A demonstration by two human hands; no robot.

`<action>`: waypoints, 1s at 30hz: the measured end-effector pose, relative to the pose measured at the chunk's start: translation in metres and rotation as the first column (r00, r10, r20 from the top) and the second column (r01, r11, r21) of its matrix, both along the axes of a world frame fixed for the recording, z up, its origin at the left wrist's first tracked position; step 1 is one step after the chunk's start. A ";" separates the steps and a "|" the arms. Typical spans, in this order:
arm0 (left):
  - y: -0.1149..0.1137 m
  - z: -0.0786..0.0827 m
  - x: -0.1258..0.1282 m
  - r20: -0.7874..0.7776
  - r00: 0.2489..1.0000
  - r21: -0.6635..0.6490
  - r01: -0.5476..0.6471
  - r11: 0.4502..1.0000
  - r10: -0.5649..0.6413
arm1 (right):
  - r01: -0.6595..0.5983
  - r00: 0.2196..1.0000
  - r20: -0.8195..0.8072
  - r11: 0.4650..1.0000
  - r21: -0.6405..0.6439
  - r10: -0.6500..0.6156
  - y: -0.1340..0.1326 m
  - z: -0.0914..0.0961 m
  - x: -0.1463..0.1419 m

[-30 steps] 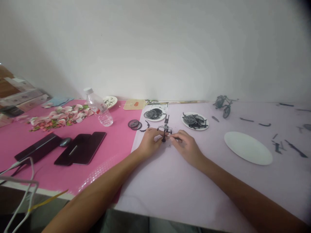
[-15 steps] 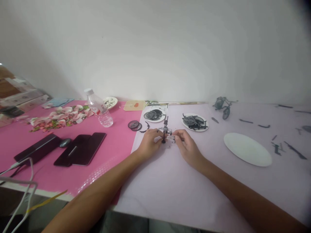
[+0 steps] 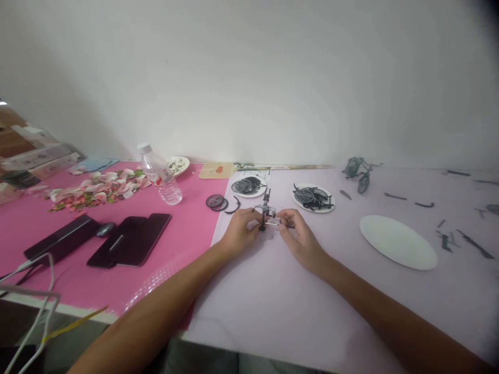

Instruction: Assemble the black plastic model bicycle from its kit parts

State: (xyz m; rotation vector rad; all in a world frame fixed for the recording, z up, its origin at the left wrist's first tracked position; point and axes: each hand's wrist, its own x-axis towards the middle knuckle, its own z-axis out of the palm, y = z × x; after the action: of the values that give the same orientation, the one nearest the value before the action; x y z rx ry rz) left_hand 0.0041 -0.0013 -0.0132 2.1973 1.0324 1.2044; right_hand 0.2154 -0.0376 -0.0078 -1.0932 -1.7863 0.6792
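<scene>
A small dark model-bicycle frame stands between my two hands on the pale lilac table cover. My left hand pinches the frame from the left, fingers closed on it. My right hand is closed too, pinching a thin part against the frame's right side; the part is too small to name. Both forearms reach in from the bottom edge.
Two small white plates of black wheels lie behind the hands, a bare white plate to the right. A finished model bicycle, loose dark parts, two loose wheels, a water bottle, dark cases and petals surround them.
My right hand has drawn closer to the frame and my left hand. The view has shifted slightly; nothing else on the table has moved.
</scene>
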 end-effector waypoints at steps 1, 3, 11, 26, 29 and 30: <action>0.000 0.000 0.000 -0.001 1.000 -0.002 -0.004 1.000 0.004 | 0.000 1.000 0.007 1.000 -0.011 0.000 0.000 0.001 0.000; 0.000 0.001 0.000 -0.004 1.000 -0.006 -0.005 1.000 0.005 | 0.007 1.000 0.016 0.999 -0.045 -0.006 -0.001 0.002 0.001; 0.000 0.002 -0.001 -0.005 1.000 -0.001 0.003 1.000 -0.003 | 0.007 1.000 -0.015 0.998 -0.054 -0.008 0.002 -0.005 0.001; 0.000 0.001 -0.001 0.009 1.000 0.004 0.006 1.000 -0.006 | 0.008 1.000 0.008 0.999 -0.039 -0.008 -0.001 -0.001 0.001; 0.000 0.001 -0.001 0.007 1.000 0.010 0.020 1.000 -0.020 | 0.017 1.000 0.023 0.997 -0.074 -0.015 0.000 -0.001 0.002; 0.000 0.001 -0.001 0.004 1.000 0.010 0.022 1.000 -0.022 | 0.014 1.000 0.022 0.997 -0.073 -0.013 0.001 -0.002 0.002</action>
State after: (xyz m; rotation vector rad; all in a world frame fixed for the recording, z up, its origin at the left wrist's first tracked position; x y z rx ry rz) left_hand 0.0029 -0.0014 -0.0126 2.2068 1.0004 1.2064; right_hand 0.2176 -0.0369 -0.0099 -1.1643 -1.7826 0.7320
